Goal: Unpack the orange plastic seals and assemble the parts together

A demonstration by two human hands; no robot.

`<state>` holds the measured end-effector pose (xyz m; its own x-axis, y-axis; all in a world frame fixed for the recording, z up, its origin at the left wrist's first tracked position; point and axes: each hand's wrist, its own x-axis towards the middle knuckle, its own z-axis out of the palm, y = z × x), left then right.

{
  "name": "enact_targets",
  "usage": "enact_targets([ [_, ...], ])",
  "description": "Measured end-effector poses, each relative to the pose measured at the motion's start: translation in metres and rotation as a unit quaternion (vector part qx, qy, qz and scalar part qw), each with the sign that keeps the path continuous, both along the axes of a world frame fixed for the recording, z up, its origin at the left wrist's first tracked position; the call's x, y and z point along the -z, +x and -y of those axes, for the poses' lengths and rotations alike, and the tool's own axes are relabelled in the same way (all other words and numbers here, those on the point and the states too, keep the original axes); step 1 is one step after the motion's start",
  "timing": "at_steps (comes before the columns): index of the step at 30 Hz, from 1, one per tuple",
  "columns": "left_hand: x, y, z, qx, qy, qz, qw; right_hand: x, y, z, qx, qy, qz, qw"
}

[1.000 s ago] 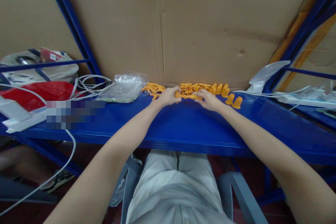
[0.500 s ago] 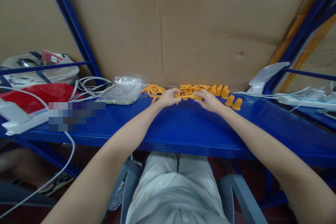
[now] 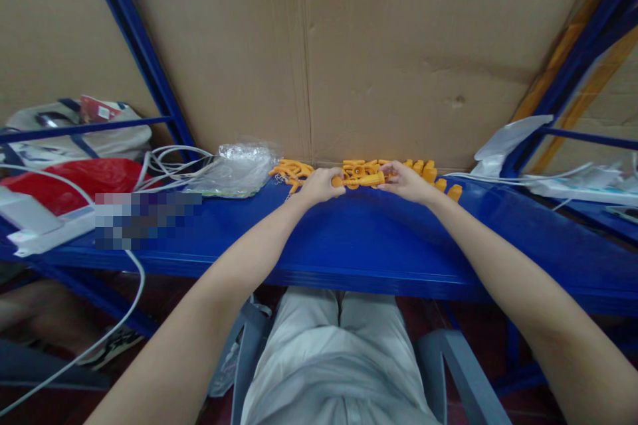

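Note:
Between my two hands lies a long orange plastic piece (image 3: 369, 179), held roughly level just above the blue table (image 3: 349, 232). My left hand (image 3: 323, 186) is closed around its left end, where a round orange tip shows past the thumb. At the wider right end, the fingertips of my right hand (image 3: 407, 182) are curled about the rim, touching it. Behind the held piece, several orange plastic parts (image 3: 355, 164) lie in a row by the cardboard. Orange curved parts (image 3: 294, 167) with small metal chains are left of my left hand. Orange cone-shaped parts (image 3: 428, 171) stand beyond my right hand, partly hidden.
A clear plastic bag (image 3: 234, 169) lies left of the parts. White cables (image 3: 174, 156), a red bag (image 3: 80, 179) and a white power strip (image 3: 54, 229) are farther left. A cardboard sheet (image 3: 373, 60) walls the back; blue shelf posts (image 3: 134, 40) rise at both sides.
My right hand has shifted right along the orange piece to its end, with the fingers more spread, and more of the piece now shows. My left hand stays nearly in place.

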<state>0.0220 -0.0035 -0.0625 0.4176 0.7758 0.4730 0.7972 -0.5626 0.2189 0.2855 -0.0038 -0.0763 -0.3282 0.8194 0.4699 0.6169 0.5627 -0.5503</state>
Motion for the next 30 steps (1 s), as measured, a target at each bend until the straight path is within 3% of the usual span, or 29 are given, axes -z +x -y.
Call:
enact_targets([
  [8,0.002,0.002,0.003,0.000,0.027,-0.020,0.999,-0.011,-0.008,0.021,0.033,-0.171,-0.039,0.984],
  [15,0.001,0.002,0.002,-0.012,0.023,0.005,1.000,-0.016,-0.020,0.027,0.129,-0.188,0.008,0.974],
  [20,0.004,0.000,-0.003,0.002,0.017,0.022,1.000,-0.018,-0.013,0.027,0.105,-0.183,0.040,0.977],
  [26,0.004,0.000,-0.003,-0.013,0.016,0.016,1.000,-0.011,-0.004,0.023,-0.011,-0.204,-0.109,0.973],
  [30,0.004,-0.001,-0.003,0.004,0.020,0.019,1.000,-0.007,-0.005,0.021,-0.036,-0.223,-0.121,0.967],
])
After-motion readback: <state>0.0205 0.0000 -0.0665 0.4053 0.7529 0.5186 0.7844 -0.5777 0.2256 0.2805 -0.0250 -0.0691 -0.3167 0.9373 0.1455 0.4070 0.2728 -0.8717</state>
